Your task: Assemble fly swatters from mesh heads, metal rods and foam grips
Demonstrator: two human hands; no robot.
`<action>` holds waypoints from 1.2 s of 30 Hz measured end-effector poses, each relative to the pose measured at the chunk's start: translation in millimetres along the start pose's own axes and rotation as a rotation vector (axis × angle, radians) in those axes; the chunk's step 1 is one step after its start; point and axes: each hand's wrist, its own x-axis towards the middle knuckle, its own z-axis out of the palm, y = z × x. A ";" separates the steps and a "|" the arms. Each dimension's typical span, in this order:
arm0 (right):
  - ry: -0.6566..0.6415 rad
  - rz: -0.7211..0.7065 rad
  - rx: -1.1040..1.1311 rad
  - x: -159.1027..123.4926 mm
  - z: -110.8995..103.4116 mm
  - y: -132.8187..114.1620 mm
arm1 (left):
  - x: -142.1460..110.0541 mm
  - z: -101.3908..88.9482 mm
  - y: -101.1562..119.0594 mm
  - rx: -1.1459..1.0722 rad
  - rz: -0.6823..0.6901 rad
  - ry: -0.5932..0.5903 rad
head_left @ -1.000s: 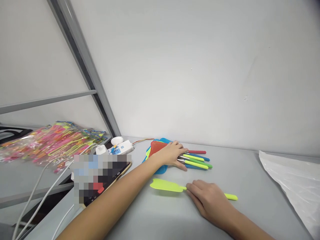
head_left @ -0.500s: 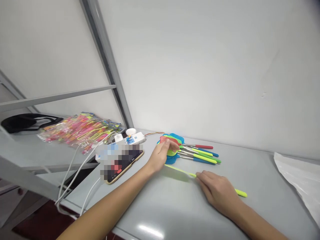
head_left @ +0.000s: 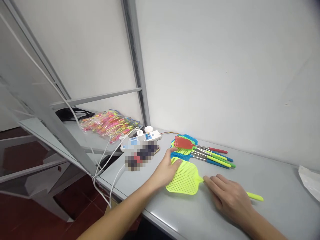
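A yellow-green fly swatter [head_left: 183, 178] lies nearest me, its perforated square head facing up and its handle end sticking out to the right. My left hand [head_left: 168, 169] pinches the far left corner of that head, thumb on top and fingers partly hidden. Around the neck and shaft, my right hand [head_left: 228, 195] is closed, covering most of the shaft. Just beyond my left fingertips rests a pile of fly swatters, with a red swatter [head_left: 183, 142] on top and a blue swatter [head_left: 218, 163] in front. Their metal shafts and coloured handles point right.
Left of the pile, a blurred-out phone [head_left: 142, 156] sits by a white power strip [head_left: 153, 135] with trailing cables. Bagged colourful items [head_left: 112, 125] and a black object [head_left: 72, 114] occupy the lower shelf. A white plastic sheet [head_left: 310, 180] lies far right. A metal post [head_left: 135, 50] rises behind.
The held swatter's head has turned from edge-on to face up. My left hand now grips its corner, away from the pile. The view has shifted left.
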 end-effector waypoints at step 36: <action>0.010 -0.066 -0.285 12.7 -32.9 21.8 | -47.0 -25.5 50.8 1.212 0.420 -0.135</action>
